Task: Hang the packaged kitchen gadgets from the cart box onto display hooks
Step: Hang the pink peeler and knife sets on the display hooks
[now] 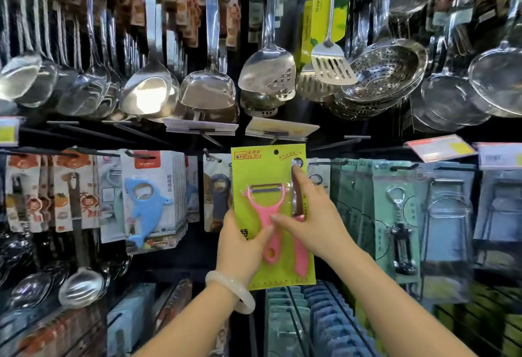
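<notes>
A pale jade-white bangle [245,297] on the left wrist sits closest to me. Above it, the left hand [243,246] has its grip clasped on the lower left edge of a lime-green cardboard package [265,164], thumb pressed across the front beside the pink plastic Y-shaped peeler [267,215] sealed under its blister. The right hand [313,215] lies on the right side of that same package, forefinger stretched up toward its upper right corner and thumb touching the peeler's handle, a loose grip steadying the card. The package is held upright in front of the shelving, its punched hole near a bare black display hook [210,137]. Left of the package hangs a blue dolphin-shaped bottle opener [142,207] on a white card; above the package hang steel ladles [149,91].
</notes>
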A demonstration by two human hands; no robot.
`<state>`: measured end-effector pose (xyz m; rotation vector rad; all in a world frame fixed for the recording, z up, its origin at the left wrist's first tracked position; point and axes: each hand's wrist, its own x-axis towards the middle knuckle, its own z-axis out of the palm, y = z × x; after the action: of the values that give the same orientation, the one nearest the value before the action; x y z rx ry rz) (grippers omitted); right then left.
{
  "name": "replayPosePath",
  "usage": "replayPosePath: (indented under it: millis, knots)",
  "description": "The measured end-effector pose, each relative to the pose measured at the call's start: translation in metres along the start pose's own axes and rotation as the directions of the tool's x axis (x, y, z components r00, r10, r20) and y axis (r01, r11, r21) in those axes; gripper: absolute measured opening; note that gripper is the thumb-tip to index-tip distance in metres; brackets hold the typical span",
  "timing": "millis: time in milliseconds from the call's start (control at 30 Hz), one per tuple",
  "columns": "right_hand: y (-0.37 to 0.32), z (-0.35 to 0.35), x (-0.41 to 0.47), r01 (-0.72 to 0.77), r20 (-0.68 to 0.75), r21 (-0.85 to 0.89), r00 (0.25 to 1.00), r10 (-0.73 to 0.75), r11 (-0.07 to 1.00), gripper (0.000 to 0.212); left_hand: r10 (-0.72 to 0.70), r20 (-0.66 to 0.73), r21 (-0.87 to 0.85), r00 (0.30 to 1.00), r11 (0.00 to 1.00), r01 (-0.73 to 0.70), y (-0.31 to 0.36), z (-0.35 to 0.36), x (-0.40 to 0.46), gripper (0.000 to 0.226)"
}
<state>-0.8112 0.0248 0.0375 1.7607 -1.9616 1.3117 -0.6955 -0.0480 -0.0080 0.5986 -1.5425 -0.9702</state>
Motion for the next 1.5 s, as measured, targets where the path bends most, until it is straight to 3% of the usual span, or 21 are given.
replayPosePath:
  millis: [233,333,400,500,533,600,667,733,800,900,1000,1133,1267,1433,1500]
  knots:
    - [0.01,0.011,0.01,-0.039,0.068,0.019,0.997,0.038,0.999,0.095,-0.047,0.004,-0.04,0.999,0.998,0.047,-0.01,0.0,0.007,0.055]
    - [0.012,0.015,0.02,-0.083,0.11,0.053,0.991,0.077,0.995,0.093,-0.083,0.032,0.014,0.996,0.997,0.082,-0.016,0.001,0.018,0.042]
    - [0.013,0.019,0.025,-0.121,0.115,0.061,0.987,0.114,0.991,0.092,-0.112,0.035,0.134,0.993,0.985,0.107,-0.023,0.003,0.023,0.048]
    - [0.018,0.027,0.026,-0.155,0.094,0.064,0.984,0.149,0.986,0.089,-0.166,-0.028,0.445,0.986,0.881,0.161,-0.027,0.006,0.02,0.091]
    - [0.021,0.03,0.023,-0.154,0.08,0.079,0.986,0.148,0.985,0.087,-0.121,-0.058,0.554,0.991,0.822,0.132,-0.025,0.007,0.014,0.094]
    - [0.03,0.033,0.011,-0.144,0.055,0.084,0.989,0.14,0.986,0.082,0.101,-0.012,0.719,0.995,0.693,-0.061,-0.021,0.011,-0.003,0.091]
    - [0.04,0.033,-0.009,-0.141,0.013,-0.029,0.99,0.142,0.99,0.076,0.342,0.13,0.79,0.93,0.531,-0.306,-0.03,0.019,-0.012,0.093]
    - [0.054,0.03,-0.036,-0.147,-0.052,-0.167,0.989,0.14,0.975,0.073,0.379,0.293,0.794,0.878,0.415,-0.444,-0.037,0.033,-0.021,0.1]
    - [0.069,0.021,-0.067,-0.176,-0.08,-0.294,0.984,0.16,0.939,0.073,0.337,0.41,0.766,0.848,0.377,-0.52,-0.045,0.058,-0.034,0.104]
    - [0.108,-0.002,-0.117,-0.299,-0.139,-0.518,0.954,0.267,0.801,0.08,0.204,0.603,0.651,0.771,0.433,-0.624,-0.042,0.102,-0.067,0.098]
    - [0.148,-0.043,-0.169,-0.466,-0.207,-0.68,0.863,0.462,0.566,0.068,0.025,0.796,0.492,0.605,0.556,-0.67,-0.041,0.156,-0.106,0.08]
    - [0.19,-0.11,-0.238,-0.567,-0.308,-0.768,0.734,0.605,0.298,0.066,0.019,0.884,0.362,0.468,0.607,-0.708,-0.031,0.23,-0.161,0.082]
    - [0.218,-0.176,-0.301,-0.623,-0.365,-0.756,0.658,0.658,0.203,0.073,0.032,0.949,0.231,0.314,0.607,-0.761,-0.008,0.301,-0.217,0.085]
    - [0.246,-0.263,-0.357,-0.668,-0.494,-0.742,0.6,0.629,0.055,0.072,0.044,0.981,0.12,0.188,0.623,-0.773,0.023,0.393,-0.285,0.082]
    - [0.258,-0.294,-0.378,-0.689,-0.52,-0.725,0.539,0.663,-0.008,0.069,0.043,0.99,0.079,0.136,0.628,-0.774,0.036,0.426,-0.312,0.083]
